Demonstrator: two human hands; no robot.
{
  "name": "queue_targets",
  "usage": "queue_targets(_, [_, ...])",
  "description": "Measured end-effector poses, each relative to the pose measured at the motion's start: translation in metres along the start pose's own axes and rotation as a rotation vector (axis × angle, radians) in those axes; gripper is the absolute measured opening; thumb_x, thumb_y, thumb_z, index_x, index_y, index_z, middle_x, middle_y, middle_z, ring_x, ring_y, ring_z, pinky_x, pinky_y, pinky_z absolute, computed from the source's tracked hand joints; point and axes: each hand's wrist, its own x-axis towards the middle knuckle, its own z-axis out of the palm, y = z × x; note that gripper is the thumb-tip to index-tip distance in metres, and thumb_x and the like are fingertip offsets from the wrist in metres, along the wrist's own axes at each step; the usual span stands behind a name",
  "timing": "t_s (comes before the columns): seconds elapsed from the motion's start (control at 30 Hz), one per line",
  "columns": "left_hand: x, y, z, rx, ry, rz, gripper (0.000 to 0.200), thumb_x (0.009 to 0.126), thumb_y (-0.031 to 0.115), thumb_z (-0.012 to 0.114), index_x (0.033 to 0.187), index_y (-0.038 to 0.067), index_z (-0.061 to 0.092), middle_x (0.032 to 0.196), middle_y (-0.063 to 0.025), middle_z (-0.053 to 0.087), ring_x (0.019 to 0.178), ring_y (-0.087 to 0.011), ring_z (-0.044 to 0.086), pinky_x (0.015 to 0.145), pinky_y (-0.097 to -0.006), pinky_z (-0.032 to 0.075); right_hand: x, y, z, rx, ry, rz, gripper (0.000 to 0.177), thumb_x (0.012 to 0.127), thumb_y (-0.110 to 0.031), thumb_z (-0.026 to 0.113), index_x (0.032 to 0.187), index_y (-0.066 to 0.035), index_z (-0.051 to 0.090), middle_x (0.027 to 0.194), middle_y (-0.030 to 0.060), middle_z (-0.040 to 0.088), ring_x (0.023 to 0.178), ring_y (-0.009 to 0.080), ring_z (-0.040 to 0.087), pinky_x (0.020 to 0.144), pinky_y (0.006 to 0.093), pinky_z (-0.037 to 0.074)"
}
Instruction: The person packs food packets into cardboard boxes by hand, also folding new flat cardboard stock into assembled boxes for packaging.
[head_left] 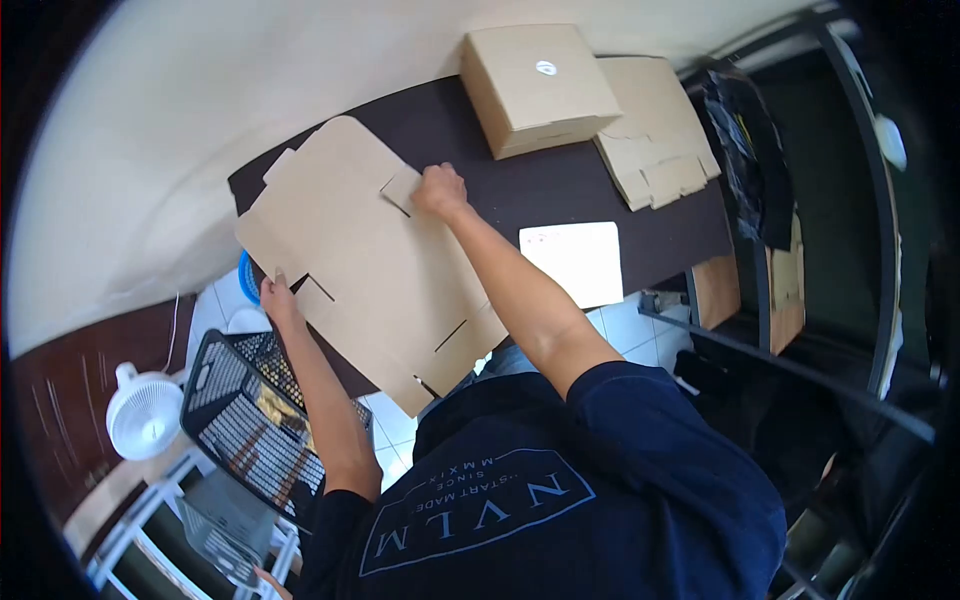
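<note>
Cardboard sheet (355, 225), qty 1, held at opp. edges by L hand (280, 299) & R hand (441, 192), 1 box (540, 90) nearby.

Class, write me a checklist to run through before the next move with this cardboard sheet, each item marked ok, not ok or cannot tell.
1. Sheet opened out flat, not folded into a box: ok
2. Left hand at the sheet's left edge: ok
3. Right hand at the opposite edge: ok
4. Sheet wholly on the table: not ok, near end juts past it
5. Box apart from the sheet: ok
6. Sheet's underside unmarked: cannot tell
</note>
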Motion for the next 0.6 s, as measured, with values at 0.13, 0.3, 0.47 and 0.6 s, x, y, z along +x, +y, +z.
queue_targets(0.13, [-0.03,0.057,0.024,-0.22,-0.142,-0.097,0.021,0.097,0.012,0.056,0.114,0.004,0.047,0.114,-0.0117,0.058,0.103,-0.0248,0.06,0.089,-0.0444,0.051,-0.033,0.003,-0.031,0.065,-0.03,0.069,0.03,0.084,-0.027,0.066,0.104,-0.004,0.07,0.115,0.0212,0.065,0.109,0.0373,0.062,0.094,0.0444,0.051])
queue_targets(0.3, [-0.044,0.082,0.037,-0.432,-0.459,-0.062,0.046,0.093,0.002,0.056,0.135,0.004,0.038,0.13,-0.0143,0.051,0.119,-0.028,0.053,0.101,-0.0462,0.046,-0.056,0.044,-0.044,0.109,0.102,0.155,0.031,0.086,-0.027,0.063,0.105,-0.003,0.069,0.11,0.0232,0.066,0.103,0.0396,0.064,0.091,0.0463,0.052])
queue_targets(0.47, [-0.043,0.085,0.043,-0.552,-0.629,-0.122,0.053,0.083,-0.008,0.055,0.134,0.003,0.042,0.127,-0.0135,0.054,0.119,-0.0269,0.054,0.105,-0.0452,0.042,-0.045,0.109,0.004,0.578,0.153,0.07,0.034,0.091,-0.027,0.059,0.113,-0.002,0.065,0.111,0.0191,0.067,0.1,0.0299,0.067,0.087,0.0393,0.053])
queue_targets(0.6, [-0.041,0.076,0.019,-0.46,-0.833,-0.099,0.013,0.085,-0.003,0.058,0.095,0.006,0.058,0.117,-0.0116,0.062,0.116,-0.0268,0.055,0.102,-0.0397,0.043,-0.087,0.104,-0.037,1.396,0.036,0.357,0.041,0.094,-0.029,0.059,0.125,-0.003,0.057,0.118,0.0158,0.063,0.1,0.0229,0.066,0.085,0.0348,0.053])
